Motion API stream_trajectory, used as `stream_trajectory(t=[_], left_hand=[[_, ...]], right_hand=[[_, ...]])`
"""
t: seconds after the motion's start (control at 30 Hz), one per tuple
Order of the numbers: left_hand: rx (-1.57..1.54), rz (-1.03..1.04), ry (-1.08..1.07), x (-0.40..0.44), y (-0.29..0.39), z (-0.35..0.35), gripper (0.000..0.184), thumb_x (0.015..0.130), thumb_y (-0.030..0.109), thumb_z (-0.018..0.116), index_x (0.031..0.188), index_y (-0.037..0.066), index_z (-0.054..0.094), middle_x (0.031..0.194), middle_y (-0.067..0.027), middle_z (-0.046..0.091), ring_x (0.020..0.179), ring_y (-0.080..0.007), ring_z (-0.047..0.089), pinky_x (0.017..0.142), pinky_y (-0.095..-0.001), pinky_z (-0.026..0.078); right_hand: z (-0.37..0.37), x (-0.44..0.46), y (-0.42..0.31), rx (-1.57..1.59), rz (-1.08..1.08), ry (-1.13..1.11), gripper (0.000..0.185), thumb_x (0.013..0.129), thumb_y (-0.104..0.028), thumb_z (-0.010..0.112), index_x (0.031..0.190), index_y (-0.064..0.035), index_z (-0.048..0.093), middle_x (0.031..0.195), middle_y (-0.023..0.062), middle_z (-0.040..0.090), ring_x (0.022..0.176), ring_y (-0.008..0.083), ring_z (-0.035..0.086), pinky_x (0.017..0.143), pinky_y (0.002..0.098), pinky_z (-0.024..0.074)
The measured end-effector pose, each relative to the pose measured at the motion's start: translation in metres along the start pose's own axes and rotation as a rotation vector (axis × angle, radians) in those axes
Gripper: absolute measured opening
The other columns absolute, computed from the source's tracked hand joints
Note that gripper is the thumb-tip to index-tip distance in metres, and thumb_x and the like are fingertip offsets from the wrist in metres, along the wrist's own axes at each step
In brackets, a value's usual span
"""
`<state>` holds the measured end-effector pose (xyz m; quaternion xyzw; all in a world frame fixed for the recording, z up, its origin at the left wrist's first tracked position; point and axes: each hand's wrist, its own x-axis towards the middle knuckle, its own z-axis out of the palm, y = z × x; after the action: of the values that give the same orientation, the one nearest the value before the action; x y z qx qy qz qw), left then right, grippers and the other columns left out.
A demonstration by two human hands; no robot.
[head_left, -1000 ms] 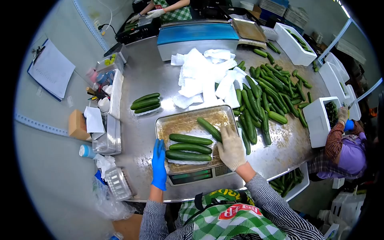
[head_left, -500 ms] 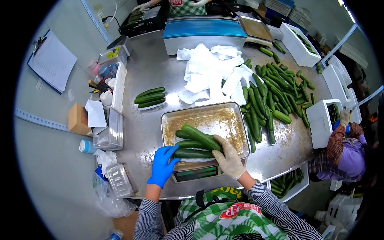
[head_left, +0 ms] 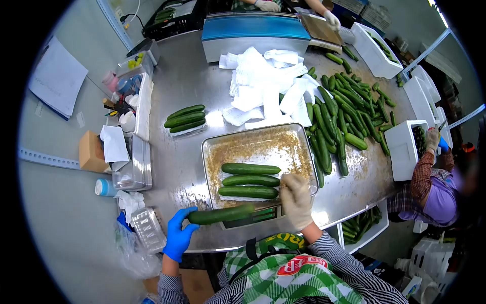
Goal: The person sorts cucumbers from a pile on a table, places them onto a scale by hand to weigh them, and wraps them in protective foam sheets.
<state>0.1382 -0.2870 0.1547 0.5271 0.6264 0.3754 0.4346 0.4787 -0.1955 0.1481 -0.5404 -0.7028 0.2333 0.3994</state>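
My left hand (head_left: 181, 234), in a blue glove, grips one end of a cucumber (head_left: 221, 215). That cucumber is off the tray, held level over its front edge and the scale (head_left: 253, 218). Three more cucumbers lie side by side on a white-edged pack (head_left: 224, 178) in the stained metal tray (head_left: 253, 143); the middle one (head_left: 251, 180) has its right end close to my right hand (head_left: 297, 201). This hand wears a beige glove, its fingers loosely bent and slightly apart, with nothing visible in them.
A pack of cucumbers (head_left: 185, 120) stands left of the tray. White foam sleeves (head_left: 258, 86) lie behind it, with a heap of cucumbers (head_left: 349, 116) to the right. A blue-topped machine (head_left: 255, 38) stands at the back. Co-workers stand across the table and at right by white boxes (head_left: 405, 152).
My left hand has moved left and toward me, taking a cucumber off the tray. My right hand has let go of the cucumbers. Three now lie in a row.
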Motion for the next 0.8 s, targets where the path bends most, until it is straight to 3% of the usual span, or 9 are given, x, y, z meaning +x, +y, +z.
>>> stream_trajectory(t=[0.1,0.2,0.3,0.37,0.43,0.5,0.63,0.67,0.8], left_hand=[[-0.023,0.022,0.059,0.020,0.010,0.010,0.047,0.074,-0.003,0.070,0.120,0.002,0.065,0.109,-0.0114,0.067,0.105,-0.0226,0.063,0.095,-0.0347,0.048],[0.052,0.134,0.029,0.059,0.036,0.030,0.045,0.075,0.001,0.073,0.120,0.004,0.065,0.109,-0.0123,0.065,0.104,-0.0267,0.062,0.095,-0.0363,0.048],[0.177,0.254,-0.072,0.096,0.037,0.052,0.045,0.075,0.006,0.076,0.119,0.006,0.066,0.114,-0.0132,0.061,0.110,-0.0307,0.057,0.096,-0.0393,0.047],[0.291,0.327,-0.155,0.113,0.036,0.060,0.044,0.074,0.009,0.079,0.117,0.007,0.067,0.120,-0.0136,0.058,0.115,-0.0329,0.053,0.096,-0.0415,0.047],[0.234,0.247,-0.202,0.117,0.033,0.057,0.061,0.077,0.011,0.078,0.133,0.007,0.056,0.137,-0.0143,0.050,0.129,-0.0308,0.046,0.104,-0.0400,0.044],[0.074,0.194,-0.118,0.106,0.029,0.059,0.076,0.078,0.017,0.081,0.145,0.009,0.045,0.142,-0.0189,0.046,0.135,-0.0342,0.042,0.107,-0.0423,0.042],[0.154,0.118,-0.231,0.092,0.026,0.067,0.085,0.082,0.022,0.079,0.152,0.008,0.033,0.151,-0.0220,0.038,0.140,-0.0369,0.038,0.112,-0.0433,0.038],[0.356,0.179,-0.182,0.089,0.031,0.071,0.082,0.083,0.022,0.078,0.151,0.007,0.035,0.150,-0.0227,0.039,0.140,-0.0375,0.039,0.112,-0.0434,0.038],[0.142,0.084,-0.104,0.090,0.006,0.078,0.079,0.082,0.021,0.078,0.148,0.007,0.038,0.150,-0.0241,0.039,0.139,-0.0384,0.040,0.112,-0.0434,0.037]], right_hand=[[-0.006,0.005,0.006,0.554,0.479,0.276,0.033,0.097,-0.009,0.053,0.129,-0.0038,0.058,0.116,0.0124,0.060,0.106,0.0233,0.058,0.093,0.0329,0.0466],[-0.009,0.011,0.013,0.495,0.445,0.223,0.034,0.102,-0.015,0.049,0.133,-0.0018,0.054,0.121,0.0124,0.058,0.109,0.0194,0.057,0.095,0.0319,0.0482],[-0.002,0.017,0.005,0.196,0.209,0.099,0.036,0.102,-0.016,0.049,0.135,-0.0007,0.052,0.126,0.0151,0.055,0.114,0.0238,0.056,0.099,0.0342,0.0458],[0.012,0.016,0.015,0.085,0.178,0.043,0.039,0.100,-0.018,0.051,0.135,0.0007,0.051,0.128,0.0212,0.052,0.121,0.0339,0.051,0.106,0.0407,0.0396],[0.013,0.013,0.016,-0.086,0.144,-0.026,0.040,0.100,-0.019,0.052,0.134,0.0011,0.051,0.128,0.0241,0.051,0.121,0.0379,0.050,0.107,0.0425,0.0395],[0.013,0.010,0.013,-0.046,0.152,-0.015,0.039,0.098,-0.018,0.054,0.133,0.0016,0.052,0.126,0.0248,0.053,0.119,0.0386,0.052,0.105,0.0426,0.0408],[0.007,0.022,0.001,0.023,0.279,-0.091,0.036,0.096,-0.016,0.058,0.127,0.0023,0.054,0.119,0.0238,0.057,0.112,0.0368,0.057,0.099,0.0415,0.0447],[0.009,0.022,-0.001,0.036,0.278,-0.052,0.034,0.095,-0.015,0.059,0.124,0.0022,0.055,0.116,0.0223,0.059,0.108,0.0354,0.060,0.095,0.0408,0.0468],[0.016,0.018,-0.008,0.132,0.379,-0.026,0.033,0.094,-0.014,0.060,0.123,0.0016,0.057,0.121,0.0235,0.058,0.113,0.0365,0.058,0.099,0.0395,0.0448]])
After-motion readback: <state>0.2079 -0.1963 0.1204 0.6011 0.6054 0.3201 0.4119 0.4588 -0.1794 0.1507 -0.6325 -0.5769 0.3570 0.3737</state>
